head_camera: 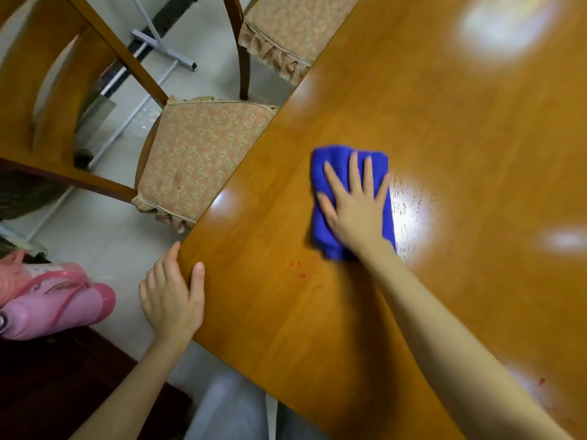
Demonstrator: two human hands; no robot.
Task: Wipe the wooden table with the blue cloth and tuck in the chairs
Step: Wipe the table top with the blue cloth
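On the wooden worktop (444, 138), as seen from the head camera, the blue cloth (320, 230) was pressed down, folded, beneath the right hand (352, 208). That hand was laid flat upon it with fingers straight and splayed, nothing being clasped. The left hand (173, 296) was set at the worktop's near corner, thumb laid on top and fingers curled over the edge. A few red specks (300, 270) were scattered between the two hands. Along the left edge the nearer chair (197, 160) and the farther chair (279, 36) were stood, cushioned seats mostly outside the edge. A pink object (57, 306) was seen on the floor (104, 236).
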